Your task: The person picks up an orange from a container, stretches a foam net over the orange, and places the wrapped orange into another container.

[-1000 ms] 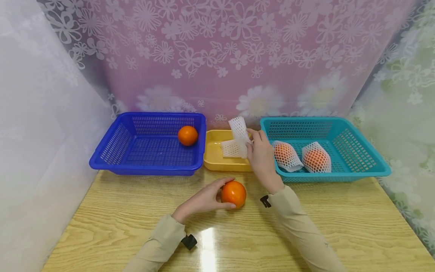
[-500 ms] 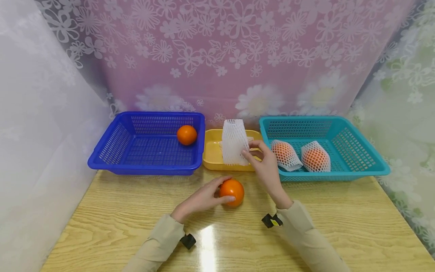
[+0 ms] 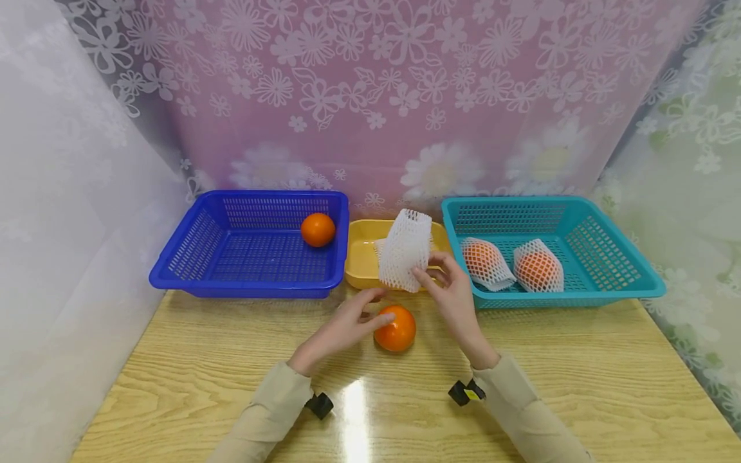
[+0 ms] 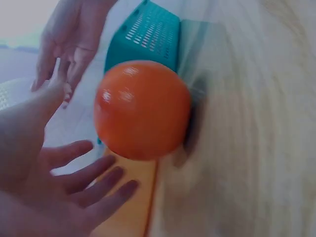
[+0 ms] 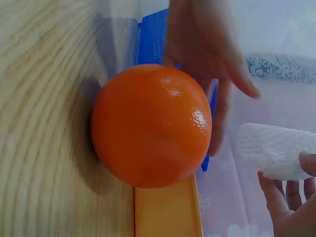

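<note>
An orange (image 3: 396, 329) sits on the wooden table in front of the yellow tray (image 3: 360, 273). My left hand (image 3: 347, 323) is at its left side, fingers spread and relaxed; the left wrist view has these fingers (image 4: 103, 197) apart from the fruit. My right hand (image 3: 456, 299) pinches the lower right edge of a white foam net sleeve (image 3: 405, 249) between thumb and fingers. The sleeve hangs over the tray, above and behind the orange. From the right wrist, the sleeve (image 5: 274, 148) looks flattened, its open end pointing toward the left hand.
At the left stands a blue basket (image 3: 249, 286) with one orange (image 3: 318, 230) in it. A teal basket (image 3: 579, 297) at the right holds two net-wrapped fruits, one (image 3: 485, 262) beside the other (image 3: 538, 267). More white netting (image 3: 379, 246) lies in the tray.
My right hand has lifted the sleeve out of the tray and brought it nearer the orange. My left hand, which held the orange, has loosened and drawn up off it.
</note>
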Tool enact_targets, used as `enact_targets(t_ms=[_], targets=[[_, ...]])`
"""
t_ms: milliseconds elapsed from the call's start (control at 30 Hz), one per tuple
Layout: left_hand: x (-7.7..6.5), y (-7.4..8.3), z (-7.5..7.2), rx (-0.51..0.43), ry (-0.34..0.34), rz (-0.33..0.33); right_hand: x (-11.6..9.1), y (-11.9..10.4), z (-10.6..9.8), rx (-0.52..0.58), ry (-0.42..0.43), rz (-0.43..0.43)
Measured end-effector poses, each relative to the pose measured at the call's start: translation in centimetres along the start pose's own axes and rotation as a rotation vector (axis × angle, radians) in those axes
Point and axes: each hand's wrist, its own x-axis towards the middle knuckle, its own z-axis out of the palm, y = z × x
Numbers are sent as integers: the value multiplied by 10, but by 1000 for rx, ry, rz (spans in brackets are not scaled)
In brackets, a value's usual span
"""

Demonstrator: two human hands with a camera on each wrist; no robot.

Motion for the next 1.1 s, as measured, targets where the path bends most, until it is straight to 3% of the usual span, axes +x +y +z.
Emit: enact_targets(t_ms=[133,233,333,467,567,767,967,1100], targets=[[6,10,-1,-66,187,14,-4,3,2,44,3,-10],[10,17,1,-215,286,-1,-8,5,4,47,0,-17],[14,20,3,-431,340,-31,-10,6,4,22,-4,-30],[16,22,4,-710,351,-119,-13,8,5,2,-17,-47],[15,20,4,-848,320,-175,-15,9,5,-7,-32,-54],[15,16,4,-968,278,-193,-18,9,6,4,-67,-56],[17,20,2,-1107,342,-235,-20,2,4,85,-182,-31],[18,22,2,-1199,332,-217,-21,1,2,134,-233,-26]])
